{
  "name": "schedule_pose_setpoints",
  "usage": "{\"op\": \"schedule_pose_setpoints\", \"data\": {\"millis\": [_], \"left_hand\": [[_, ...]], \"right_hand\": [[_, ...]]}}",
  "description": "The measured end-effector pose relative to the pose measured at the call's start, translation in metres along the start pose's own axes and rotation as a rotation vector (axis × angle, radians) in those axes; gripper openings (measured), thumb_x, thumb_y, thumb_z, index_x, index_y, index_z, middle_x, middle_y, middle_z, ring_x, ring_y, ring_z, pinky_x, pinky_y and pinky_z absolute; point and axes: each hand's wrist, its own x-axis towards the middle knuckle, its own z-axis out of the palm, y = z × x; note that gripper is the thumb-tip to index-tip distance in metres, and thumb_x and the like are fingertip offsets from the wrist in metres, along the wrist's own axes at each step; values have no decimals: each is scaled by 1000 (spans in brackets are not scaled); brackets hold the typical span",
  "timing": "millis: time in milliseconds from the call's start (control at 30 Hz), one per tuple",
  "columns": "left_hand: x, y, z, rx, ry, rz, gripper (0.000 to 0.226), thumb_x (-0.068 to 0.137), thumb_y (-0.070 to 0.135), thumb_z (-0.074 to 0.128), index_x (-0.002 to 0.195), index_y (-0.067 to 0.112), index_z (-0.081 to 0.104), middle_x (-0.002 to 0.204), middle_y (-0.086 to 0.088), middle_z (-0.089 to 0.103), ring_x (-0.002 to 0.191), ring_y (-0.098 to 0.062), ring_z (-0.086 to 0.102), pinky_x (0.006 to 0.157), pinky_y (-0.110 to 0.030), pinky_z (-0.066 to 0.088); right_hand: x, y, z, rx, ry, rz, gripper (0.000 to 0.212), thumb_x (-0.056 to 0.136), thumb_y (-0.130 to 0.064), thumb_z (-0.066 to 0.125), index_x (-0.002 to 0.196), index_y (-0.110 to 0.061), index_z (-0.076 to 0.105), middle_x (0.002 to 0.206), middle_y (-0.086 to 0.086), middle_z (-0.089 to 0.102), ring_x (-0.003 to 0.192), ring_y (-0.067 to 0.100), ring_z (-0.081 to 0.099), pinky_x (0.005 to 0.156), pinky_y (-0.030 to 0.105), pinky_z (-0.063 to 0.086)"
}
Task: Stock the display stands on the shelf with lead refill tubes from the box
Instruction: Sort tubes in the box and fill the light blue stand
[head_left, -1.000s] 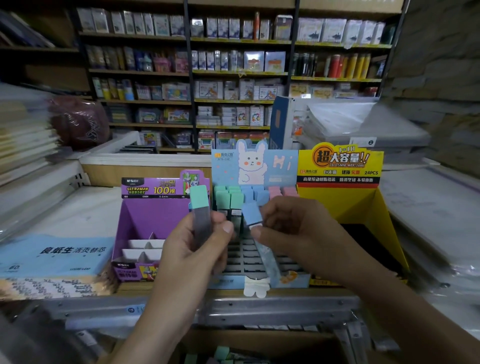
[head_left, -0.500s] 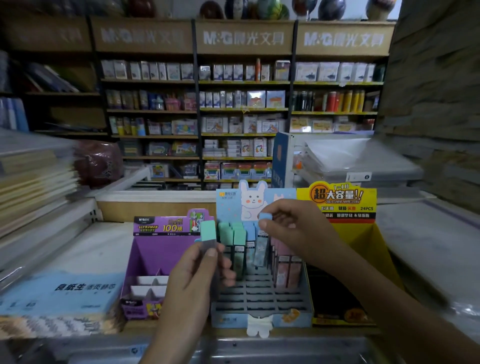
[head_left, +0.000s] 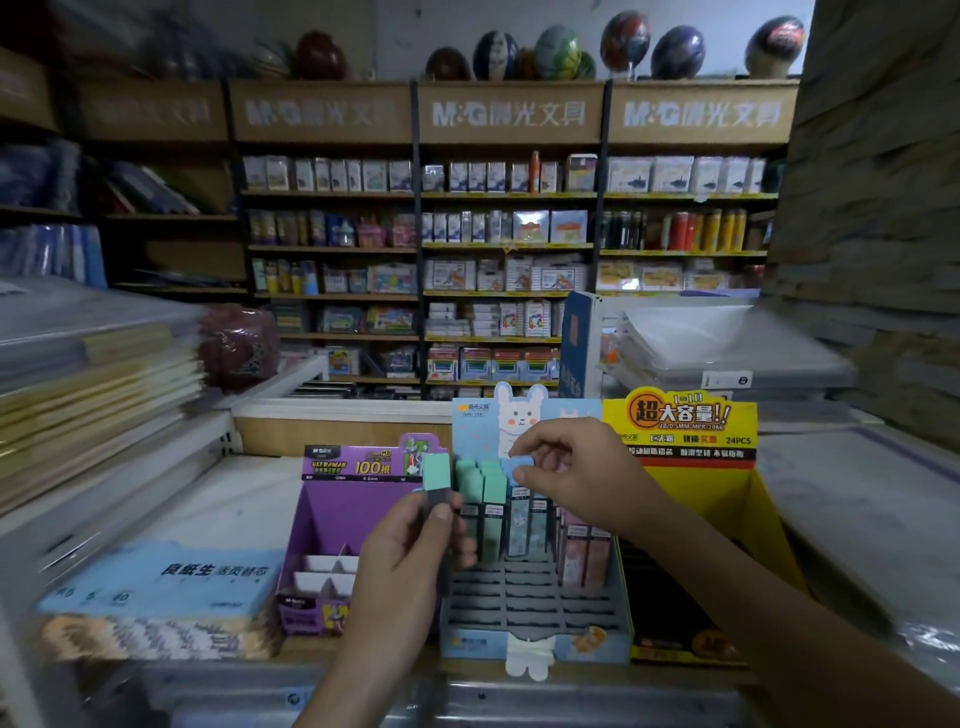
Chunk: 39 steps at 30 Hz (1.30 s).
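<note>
Left hand (head_left: 410, 553) grips one green-capped tube (head_left: 436, 474) upright, thumb across its dark body, in front of the right edge of the purple stand (head_left: 332, 514). Right hand (head_left: 576, 480) pinches the cap of a blue-capped tube (head_left: 522, 461) between thumb and fingers; the tube stands at the far rows of the blue stand (head_left: 530, 597). Whether its foot is fully seated in a slot cannot be told.

Hazards, as judged:
- The blue-capped tube is held by its cap only. If the cap is loose, it may pull off when the hand lifts away.
- The slots are narrow and the filled rows are tightly packed. A tilted entry would probably jam the tube on the grid or knock over the green tubes just to its left.
- The left hand hangs close to those green tubes. A careless move could topple them.
- The green-capped tube belongs with the green column. Dropping it into a blue or pink column would spoil the colour order.

Count, left to right:
- Stands: three (purple, blue, yellow (head_left: 748, 499)), touching side by side on the shelf (head_left: 234, 499).
- Tubes in hand: two, one per hand.
- Tubes in the blue stand: at least four green, at least one more blue, at least two pink. Exact totals are hidden by the hands.
- Near rows of the grid: no tubes.
- Supply box: not visible.
</note>
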Motion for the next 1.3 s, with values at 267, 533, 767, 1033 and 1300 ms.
{"op": "schedule_pose_setpoints", "data": {"millis": [267, 533, 767, 1033, 1300], "left_hand": [[-2, -2, -1, -30, 11, -19, 26, 102, 5, 53, 96, 15, 76, 76, -4, 67, 72, -24, 65, 68, -32, 55], [-6, -2, -1, 23, -22, 16, 11, 102, 3, 54, 100, 1, 65, 80, -11, 68, 71, -21, 68, 65, -22, 55], [-6, -2, -5, 22, -4, 28, 25, 101, 5, 57, 85, 17, 72, 81, -9, 72, 72, -20, 70, 66, -22, 56], [-1, 4, -5, 46, 25, 9, 36, 106, 22, 48, 82, 27, 73, 79, -7, 73, 70, -15, 66, 58, -22, 52], [4, 13, -5, -119, -4, -95, 31, 105, 23, 50, 98, 16, 80, 89, -11, 75, 77, -15, 67, 67, -23, 57]], "right_hand": [[3, -4, -1, -102, -31, -2, 14, 83, -19, 81, 94, -21, 73, 77, -5, 67, 68, 4, 58, 62, 13, 45], [-3, -2, 8, -137, -7, 21, 15, 81, -19, 82, 86, -21, 69, 74, -4, 65, 70, 9, 63, 67, 31, 55], [-5, -2, 12, -300, 0, -125, 10, 83, -29, 79, 80, -23, 72, 84, -8, 59, 87, 17, 52, 86, 38, 39], [-21, -15, 0, -346, 118, -116, 7, 87, -25, 75, 92, -19, 76, 95, -2, 63, 97, 19, 55, 91, 41, 41], [-93, 8, -26, -133, 332, 134, 24, 84, -14, 77, 89, -35, 66, 84, -20, 67, 87, -10, 62, 65, 6, 48]]}}
